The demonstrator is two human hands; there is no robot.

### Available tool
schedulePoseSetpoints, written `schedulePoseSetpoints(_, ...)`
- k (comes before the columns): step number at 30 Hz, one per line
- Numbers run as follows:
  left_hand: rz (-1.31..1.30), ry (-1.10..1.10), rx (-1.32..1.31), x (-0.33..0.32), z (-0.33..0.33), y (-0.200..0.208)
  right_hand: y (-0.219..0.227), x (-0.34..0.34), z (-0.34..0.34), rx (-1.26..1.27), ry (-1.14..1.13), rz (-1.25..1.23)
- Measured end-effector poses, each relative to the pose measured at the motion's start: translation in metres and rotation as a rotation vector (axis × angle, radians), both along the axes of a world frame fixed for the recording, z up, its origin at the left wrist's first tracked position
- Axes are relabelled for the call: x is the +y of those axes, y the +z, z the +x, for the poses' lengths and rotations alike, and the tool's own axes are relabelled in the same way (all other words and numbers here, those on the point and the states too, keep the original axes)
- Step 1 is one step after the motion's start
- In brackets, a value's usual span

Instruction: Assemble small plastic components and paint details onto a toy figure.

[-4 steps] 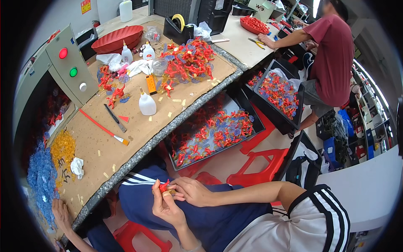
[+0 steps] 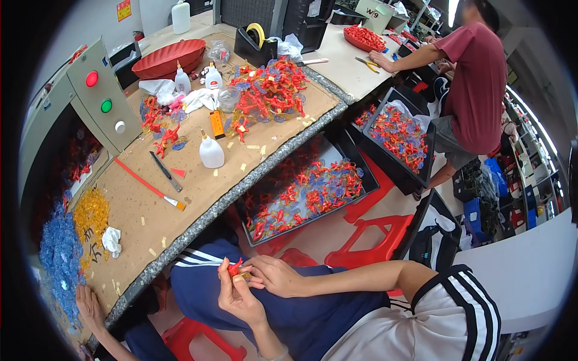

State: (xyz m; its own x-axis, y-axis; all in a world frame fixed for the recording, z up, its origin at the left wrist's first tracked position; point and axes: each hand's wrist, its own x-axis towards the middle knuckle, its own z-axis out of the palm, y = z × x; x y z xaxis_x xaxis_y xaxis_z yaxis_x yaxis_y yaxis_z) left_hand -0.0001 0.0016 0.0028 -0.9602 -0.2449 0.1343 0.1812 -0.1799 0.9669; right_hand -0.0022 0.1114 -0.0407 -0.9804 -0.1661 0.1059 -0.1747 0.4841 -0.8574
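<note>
Red piece (image 2: 234, 268): pinched in left hand (image 2: 244, 301)
Right hand (image 2: 276, 277): just beside, grip unclear
Brown tabletop (image 2: 135, 207): bears black handwriting (image 2: 94, 251)

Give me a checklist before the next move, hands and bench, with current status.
1. Small red plastic figure held in left hand: ok, at the fingertips.
2. Right hand touching it: cannot tell, fingers overlap.
3. White plastic bottle with thin nozzle upright on brown bench board: ok.
4. Long red-handled flat brush lying on the board: ok.
5. Slim dark cutter-like tool with blade retracted: cannot tell.
6. Other person's bare hand apart from both hands: ok.
</note>
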Motion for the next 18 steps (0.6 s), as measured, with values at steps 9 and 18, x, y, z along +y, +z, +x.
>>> schedulePoseSetpoints(9,-0.048,0.027,0.015,0.0012,0.0011,-0.0037,0.0087,-0.0029,0.0,0.039,-0.038,-0.07)
schedulePoseSetpoints(18,-0.045,0.015,0.016,0.001,0.0001,-0.0026,0.0022,-0.0001,-0.0004,-0.001,-0.006,-0.023)
